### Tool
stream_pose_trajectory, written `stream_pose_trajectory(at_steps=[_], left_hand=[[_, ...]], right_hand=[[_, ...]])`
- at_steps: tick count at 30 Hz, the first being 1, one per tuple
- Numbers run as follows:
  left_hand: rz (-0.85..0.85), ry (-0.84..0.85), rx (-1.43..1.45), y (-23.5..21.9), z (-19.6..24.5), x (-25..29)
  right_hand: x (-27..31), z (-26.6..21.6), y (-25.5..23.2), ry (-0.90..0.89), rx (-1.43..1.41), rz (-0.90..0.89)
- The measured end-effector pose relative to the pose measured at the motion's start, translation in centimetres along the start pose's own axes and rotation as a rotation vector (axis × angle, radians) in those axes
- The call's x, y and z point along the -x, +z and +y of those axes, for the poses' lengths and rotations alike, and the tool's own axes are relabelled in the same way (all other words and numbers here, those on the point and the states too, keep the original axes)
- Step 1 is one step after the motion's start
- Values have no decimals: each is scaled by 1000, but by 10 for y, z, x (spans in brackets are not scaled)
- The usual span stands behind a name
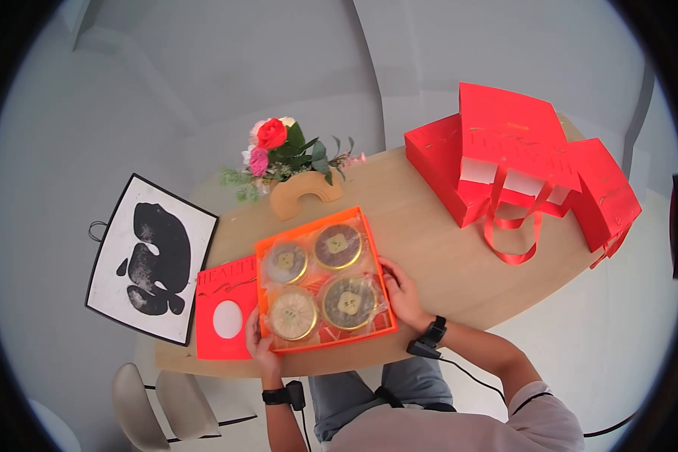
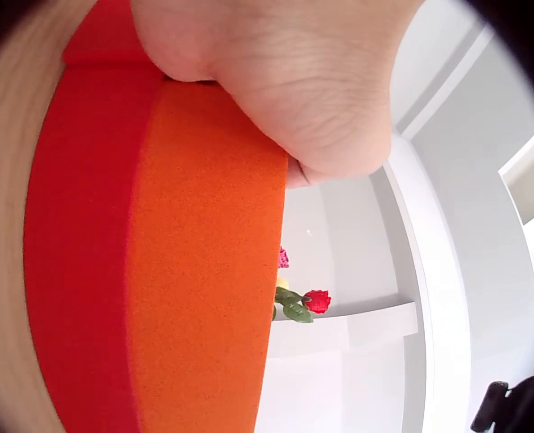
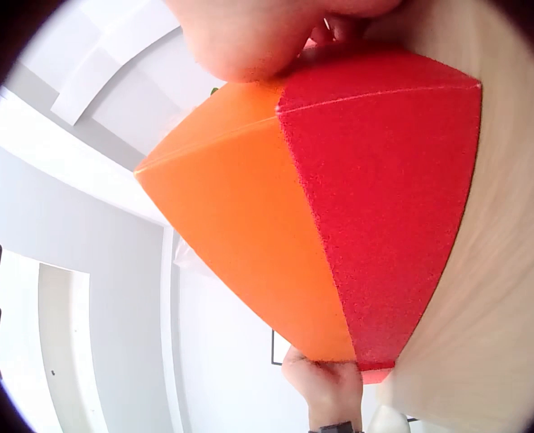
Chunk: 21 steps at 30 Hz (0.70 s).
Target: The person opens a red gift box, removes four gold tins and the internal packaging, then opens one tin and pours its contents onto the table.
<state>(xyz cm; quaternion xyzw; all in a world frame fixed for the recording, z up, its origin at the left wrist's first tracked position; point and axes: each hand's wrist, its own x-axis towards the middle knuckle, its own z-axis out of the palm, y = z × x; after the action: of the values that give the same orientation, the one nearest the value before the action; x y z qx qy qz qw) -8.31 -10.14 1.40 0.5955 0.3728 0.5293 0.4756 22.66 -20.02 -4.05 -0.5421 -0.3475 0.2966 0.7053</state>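
Observation:
An orange and red gift box [image 1: 328, 345], uncovered, stands tilted a little in the head view and bears several round clear-lidded tins [image 1: 348, 303] with gold rims in crinkled plastic wrap. My left hand [image 1: 260, 345] grips its left side near the front corner. On the opposite side my right hand [image 1: 404, 292] holds the wall near its middle. Both wrist views show the outer wall up close, orange [image 2: 204, 262] above and red [image 3: 384, 198] below, with part of each hand over it. The fingers beneath are mostly hidden.
A red cover [image 1: 209, 320] with a white oval lies partly behind the box's left side. Beyond are a flower arrangement [image 1: 279, 151] in a wooden arch and a black-and-white framed picture [image 1: 192, 301]. Red gift bags [image 1: 505, 143] stand at the back right of the wooden table [image 1: 459, 279].

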Motion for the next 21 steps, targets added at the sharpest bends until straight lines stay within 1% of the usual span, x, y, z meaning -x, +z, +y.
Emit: stream_pose_trajectory(at_steps=[1, 4, 5, 8, 12, 15, 21], left_hand=[[-30, 2, 19, 0, 3, 0], [-53, -5, 21, 3, 10, 0], [-78, -4, 63, 0, 7, -1], [-108, -23, 6, -1, 13, -1], [-126, -5, -10, -5, 8, -1], [-103, -5, -3, -3, 8, 0], [-65, 23, -28, 2, 8, 1]], right_hand=[[0, -1, -1, -13, 29, -1], [-3, -1, -1, -67, 45, 4], [-2, -5, -1, -60, 73, 7], [-2, -3, 1, -107, 113, 49], [-2, -2, 2, -71, 70, 56], [1, -10, 1, -60, 169, 69], [3, -16, 1, -56, 179, 63]])
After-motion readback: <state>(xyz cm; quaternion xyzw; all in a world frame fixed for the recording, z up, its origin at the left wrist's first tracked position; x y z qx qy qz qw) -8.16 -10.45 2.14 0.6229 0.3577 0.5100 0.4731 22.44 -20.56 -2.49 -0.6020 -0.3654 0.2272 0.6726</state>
